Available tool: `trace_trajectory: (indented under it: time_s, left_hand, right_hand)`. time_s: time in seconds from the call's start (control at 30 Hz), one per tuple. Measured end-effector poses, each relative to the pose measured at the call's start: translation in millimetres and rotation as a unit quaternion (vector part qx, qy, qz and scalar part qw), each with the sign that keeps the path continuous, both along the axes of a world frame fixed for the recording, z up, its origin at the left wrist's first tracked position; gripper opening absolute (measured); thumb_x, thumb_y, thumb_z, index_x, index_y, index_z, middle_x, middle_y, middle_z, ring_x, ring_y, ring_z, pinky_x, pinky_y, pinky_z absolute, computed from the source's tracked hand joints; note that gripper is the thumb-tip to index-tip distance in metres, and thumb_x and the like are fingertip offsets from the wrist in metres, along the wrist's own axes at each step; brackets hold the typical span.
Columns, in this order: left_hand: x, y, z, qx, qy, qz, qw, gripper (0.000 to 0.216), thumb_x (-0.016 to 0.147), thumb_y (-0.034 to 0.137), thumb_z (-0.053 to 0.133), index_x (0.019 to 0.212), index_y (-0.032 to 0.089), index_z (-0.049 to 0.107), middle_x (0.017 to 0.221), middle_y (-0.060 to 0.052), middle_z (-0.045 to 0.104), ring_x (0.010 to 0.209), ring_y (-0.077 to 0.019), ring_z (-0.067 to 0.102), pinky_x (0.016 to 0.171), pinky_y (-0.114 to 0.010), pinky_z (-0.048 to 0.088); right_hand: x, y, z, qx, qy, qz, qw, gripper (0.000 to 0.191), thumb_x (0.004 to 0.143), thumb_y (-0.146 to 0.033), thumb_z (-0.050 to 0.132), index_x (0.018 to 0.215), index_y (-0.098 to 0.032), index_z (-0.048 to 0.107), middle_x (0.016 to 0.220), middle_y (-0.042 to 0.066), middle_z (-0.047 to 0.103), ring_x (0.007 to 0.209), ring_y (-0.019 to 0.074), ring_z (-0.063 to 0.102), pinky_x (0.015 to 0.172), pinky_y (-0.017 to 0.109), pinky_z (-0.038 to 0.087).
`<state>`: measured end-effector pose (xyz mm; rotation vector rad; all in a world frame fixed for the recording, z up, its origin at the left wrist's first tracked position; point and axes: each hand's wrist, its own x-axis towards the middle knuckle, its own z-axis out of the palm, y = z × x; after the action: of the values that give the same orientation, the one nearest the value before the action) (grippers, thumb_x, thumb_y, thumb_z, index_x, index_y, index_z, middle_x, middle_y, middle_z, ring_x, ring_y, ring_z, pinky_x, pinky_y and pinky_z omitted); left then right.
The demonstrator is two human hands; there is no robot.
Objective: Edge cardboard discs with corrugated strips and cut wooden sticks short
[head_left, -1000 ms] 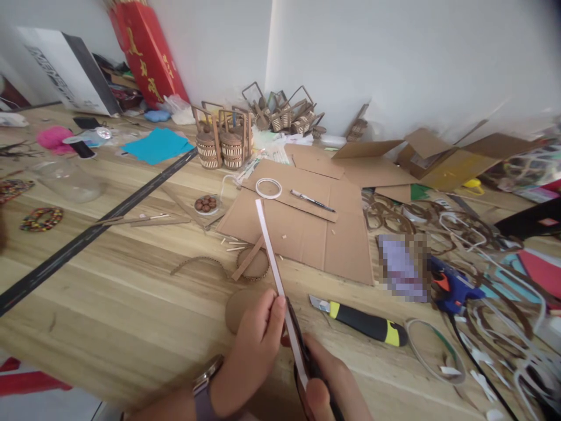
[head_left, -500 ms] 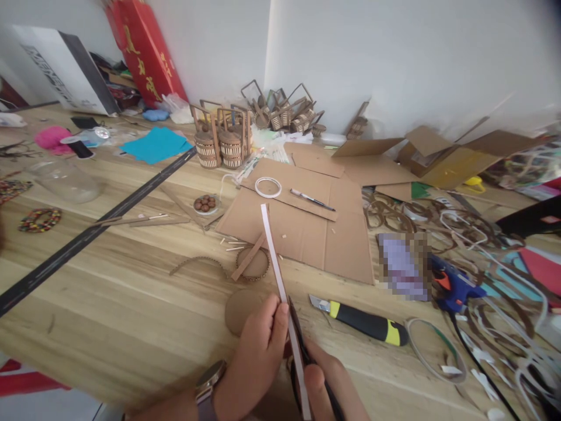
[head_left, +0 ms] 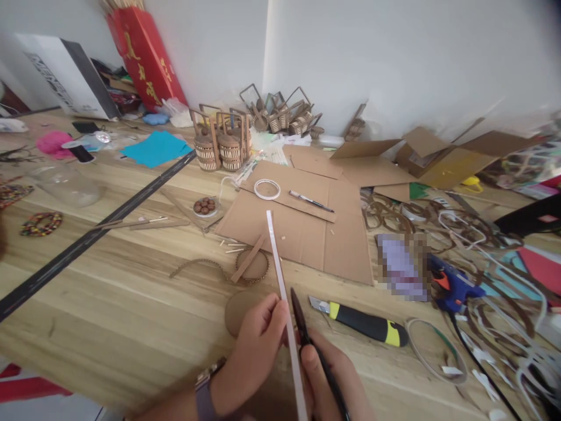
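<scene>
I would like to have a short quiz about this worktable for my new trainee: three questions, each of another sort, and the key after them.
1. Choose one. The left hand holds:
a) a glue gun
b) a thin pale strip
c) a beaded bracelet

2. True or false: the right hand holds the black and yellow cutter.

3. Fill in the material: the pen lies on brown ____.

Key:
1. b
2. False; that hand holds a dark pointed tool.
3. cardboard
</scene>
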<state>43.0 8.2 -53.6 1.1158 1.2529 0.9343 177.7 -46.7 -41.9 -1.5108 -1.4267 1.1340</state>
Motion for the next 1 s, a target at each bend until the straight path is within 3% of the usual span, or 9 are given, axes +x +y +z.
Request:
trace_trajectory:
  time_s: [0.1,0.27,0.47,0.77,0.93,1.0]
  left_hand:
    - [-4,9,4.2,-0.056,-0.078,0.007,0.995,0.05,0.083,0.065,0.052,0.06,0.023,0.037,0.052,0.009,0.033,0.047,-0.0096,0.029,0.046,-0.023,0.025]
    - [-10,11,4.2,-0.077,-0.132,-0.048,0.987,0.051,0.079,0.062,0.058,0.057,0.023,0.034,0.049,0.01,0.029,0.046,-0.0082,0.023,0.044,-0.023,0.02]
    - [-10,4,-4.9,-0.09,-0.099,-0.123,0.983,0.047,0.081,0.061,0.054,0.059,0.023,0.037,0.051,0.009,0.03,0.047,-0.0092,0.023,0.045,-0.024,0.018]
    - [-12,4,14.7,-0.06,-0.021,-0.209,0.976,0.039,0.079,0.049,0.047,0.051,0.023,0.039,0.044,0.006,0.036,0.045,-0.0101,0.032,0.046,-0.023,0.024]
    - [-20,7,19.7,-0.068,-0.003,-0.33,0.942,0.033,0.073,0.037,0.048,0.046,0.023,0.032,0.042,0.007,0.03,0.042,-0.0088,0.026,0.043,-0.024,0.018]
    - [-24,9,20.8,-0.07,-0.008,-0.381,0.922,0.033,0.07,0.032,0.05,0.045,0.023,0.03,0.042,0.008,0.028,0.042,-0.0077,0.024,0.042,-0.024,0.016]
  right_hand:
    - [10,9,-11.9,-0.054,0.031,-0.024,0.998,0.057,0.089,-0.068,0.049,0.109,-0.018,0.069,0.054,0.001,0.06,0.048,0.0182,0.059,0.047,0.027,0.047]
    - [26,18,-13.5,0.013,0.007,-0.12,0.993,0.06,0.083,-0.066,0.061,0.12,-0.019,0.061,0.06,-0.003,0.057,0.051,0.0143,0.049,0.049,0.025,0.039]
    - [34,23,1.3,0.033,0.0,-0.157,0.987,0.052,0.085,-0.064,0.057,0.111,-0.02,0.062,0.067,-0.001,0.058,0.059,0.0165,0.051,0.055,0.028,0.04]
    - [40,40,7.3,0.007,0.062,-0.171,0.983,0.055,0.079,-0.066,0.065,0.106,-0.018,0.062,0.062,-0.001,0.061,0.057,0.0168,0.058,0.05,0.026,0.045]
    - [59,57,27.2,0.098,0.078,-0.214,0.969,0.048,0.083,-0.064,0.062,0.1,-0.019,0.063,0.06,-0.005,0.051,0.059,0.0159,0.057,0.052,0.026,0.046]
    - [70,60,32.7,0.082,0.06,-0.195,0.976,0.044,0.082,-0.062,0.064,0.094,-0.02,0.064,0.058,-0.005,0.049,0.053,0.0139,0.052,0.048,0.025,0.043]
